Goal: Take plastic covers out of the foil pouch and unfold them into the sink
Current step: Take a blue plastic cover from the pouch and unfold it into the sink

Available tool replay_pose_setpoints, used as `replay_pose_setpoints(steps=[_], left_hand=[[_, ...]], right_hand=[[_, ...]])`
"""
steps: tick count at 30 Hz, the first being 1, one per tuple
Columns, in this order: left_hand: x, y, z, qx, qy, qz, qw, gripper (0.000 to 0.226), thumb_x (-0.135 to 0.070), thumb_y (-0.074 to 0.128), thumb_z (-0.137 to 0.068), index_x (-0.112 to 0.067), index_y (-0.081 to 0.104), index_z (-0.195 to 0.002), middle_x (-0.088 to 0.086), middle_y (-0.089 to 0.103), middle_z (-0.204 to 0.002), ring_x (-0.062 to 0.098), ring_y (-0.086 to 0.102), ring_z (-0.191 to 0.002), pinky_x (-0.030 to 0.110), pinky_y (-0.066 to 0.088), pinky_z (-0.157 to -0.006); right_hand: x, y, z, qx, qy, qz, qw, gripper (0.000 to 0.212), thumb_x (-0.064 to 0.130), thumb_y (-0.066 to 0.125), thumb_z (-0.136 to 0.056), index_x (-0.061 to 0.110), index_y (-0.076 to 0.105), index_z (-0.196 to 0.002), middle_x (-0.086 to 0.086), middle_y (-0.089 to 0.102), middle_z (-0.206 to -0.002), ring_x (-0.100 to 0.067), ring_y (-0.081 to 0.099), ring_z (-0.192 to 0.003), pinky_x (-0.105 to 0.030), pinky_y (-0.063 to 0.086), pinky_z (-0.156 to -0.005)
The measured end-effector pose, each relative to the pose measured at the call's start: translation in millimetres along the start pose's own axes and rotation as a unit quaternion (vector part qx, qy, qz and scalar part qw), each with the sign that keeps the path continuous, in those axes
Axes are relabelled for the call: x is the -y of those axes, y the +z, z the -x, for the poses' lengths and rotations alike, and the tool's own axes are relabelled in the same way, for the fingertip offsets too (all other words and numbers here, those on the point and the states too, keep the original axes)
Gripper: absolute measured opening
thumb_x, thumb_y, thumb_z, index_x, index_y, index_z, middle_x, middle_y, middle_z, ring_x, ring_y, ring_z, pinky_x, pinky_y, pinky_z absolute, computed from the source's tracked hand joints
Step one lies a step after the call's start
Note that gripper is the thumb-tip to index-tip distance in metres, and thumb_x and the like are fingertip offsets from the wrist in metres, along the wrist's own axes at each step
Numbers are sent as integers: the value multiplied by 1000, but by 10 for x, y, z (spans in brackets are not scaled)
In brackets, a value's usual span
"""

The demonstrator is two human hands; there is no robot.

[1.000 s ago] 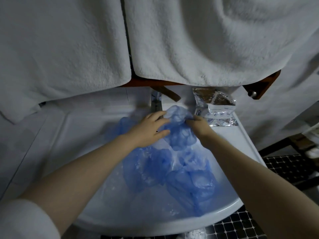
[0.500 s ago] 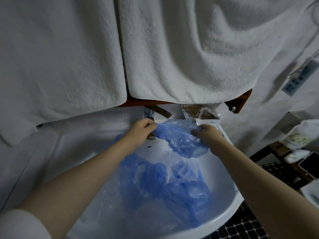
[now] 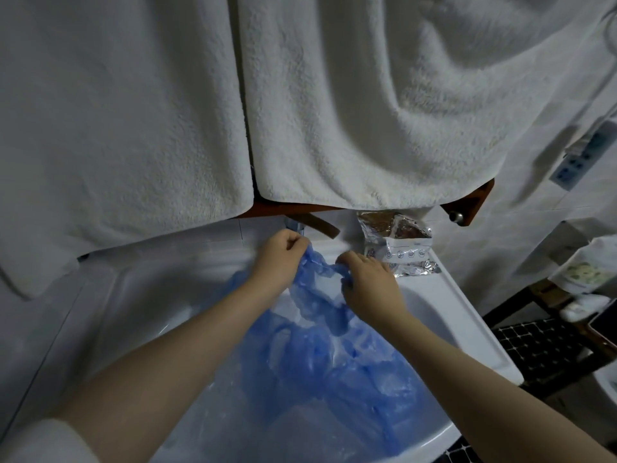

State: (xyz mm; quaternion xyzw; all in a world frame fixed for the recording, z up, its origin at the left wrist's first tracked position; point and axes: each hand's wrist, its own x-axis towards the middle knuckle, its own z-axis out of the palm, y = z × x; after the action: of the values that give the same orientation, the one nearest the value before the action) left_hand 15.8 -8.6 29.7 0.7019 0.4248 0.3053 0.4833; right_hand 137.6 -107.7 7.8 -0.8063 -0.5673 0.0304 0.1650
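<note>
— Several blue plastic covers (image 3: 334, 372) already lay opened out in the sink (image 3: 467, 329), heaped toward its near right side.

— And the hands?

— Both were busy with one more cover (image 3: 317, 289) at the far end of the basin. The left hand (image 3: 278, 260) pinched its top edge in curled fingers; the right hand (image 3: 369, 285) gripped the other side.

— So nearly done?

— I couldn't tell. The foil pouch (image 3: 397, 245) stood torn open on the far right rim, and whether any remained inside wasn't visible.

Left hand (image 3: 278, 262) and right hand (image 3: 369, 285) pinch a blue cover (image 3: 317, 282) above the sink (image 3: 467, 315).
</note>
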Motion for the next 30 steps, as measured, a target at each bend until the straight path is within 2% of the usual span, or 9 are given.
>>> replay_pose_setpoints(steps=[6, 11, 15, 17, 20, 22, 24, 27, 30], left_hand=[[-30, -147, -19, 40, 64, -68, 995, 24, -34, 65, -85, -17, 54, -97, -3, 55, -78, 7, 51, -69, 20, 39, -59], [-42, -120, -61, 112, 107, -213, 965, 19, -27, 73, -79, -11, 62, -78, -5, 40, -52, 4, 34, -45, 13, 29, -47], [20, -97, -88, 90, 98, -106, 985, 25, -17, 64, -87, -5, 57, -67, -8, 57, -93, 4, 54, -74, 5, 38, -64], [-11, -97, -60, 122, 46, 19, 991, 24, -15, 56, -92, -11, 60, -69, -6, 60, -83, 3, 55, -68, 15, 44, -64], [-69, -60, -36, 108, 59, 40, 992, 30, -17, 51, -95, -5, 50, -67, 6, 42, -65, 14, 40, -60, 19, 34, -56], [-123, -11, -29, 85, 86, 36, 992, 29, -14, 53, -94, 2, 45, -70, 9, 37, -67, 15, 36, -62, 13, 33, -54], [-127, 29, -57, 57, 114, 10, 992, 30, -11, 60, -89, -6, 40, -69, 6, 34, -65, 8, 34, -59, 11, 33, -54], [-57, 63, -121, 45, 130, -82, 987, 28, -19, 71, -81, -14, 46, -92, -4, 50, -82, 7, 47, -73, 13, 39, -65], [8, 76, -138, 32, 121, -105, 987, 53, -19, 72, -81, -20, 41, -125, -13, 49, -111, 4, 49, -101, 0, 37, -70]], right_hand=[[-283, -114, -292, -12, 191, -319, 928, 23, -2, 46, -89, 7, 60, -104, -11, 61, -100, -24, 55, -89, -33, 45, -73], [-417, -318, -357, 66, 152, -503, 848, 12, 0, 50, -92, 3, 60, -88, -10, 64, -73, -23, 59, -69, -32, 47, -67], [-540, -426, -369, 100, 115, -550, 821, 10, -3, 55, -88, 5, 62, -85, -11, 66, -77, -21, 65, -69, -30, 54, -69], [-605, -447, -384, 102, 98, -494, 858, 16, -8, 59, -82, 7, 63, -84, -10, 64, -79, -22, 61, -72, -29, 52, -68], [-715, -383, -469, 54, 69, -190, 978, 28, -7, 57, -79, 9, 64, -101, -4, 61, -94, -22, 57, -86, -28, 46, -71], [-750, -343, -510, 9, 112, -107, 988, 15, 3, 57, -82, 7, 63, -95, -8, 60, -91, -27, 57, -87, -30, 43, -72], [-749, -341, -516, 19, 207, -256, 944, 9, 8, 54, -87, 3, 62, -84, -11, 59, -76, -27, 56, -76, -35, 45, -71], [-752, -322, -485, 59, 299, -542, 783, 24, 15, 51, -93, -3, 58, -108, -16, 61, -94, -28, 60, -86, -44, 52, -81], [-797, -348, -438, 82, 291, -695, 652, 23, 11, 43, -96, 2, 58, -111, -17, 66, -102, -25, 67, -84, -35, 57, -65]])
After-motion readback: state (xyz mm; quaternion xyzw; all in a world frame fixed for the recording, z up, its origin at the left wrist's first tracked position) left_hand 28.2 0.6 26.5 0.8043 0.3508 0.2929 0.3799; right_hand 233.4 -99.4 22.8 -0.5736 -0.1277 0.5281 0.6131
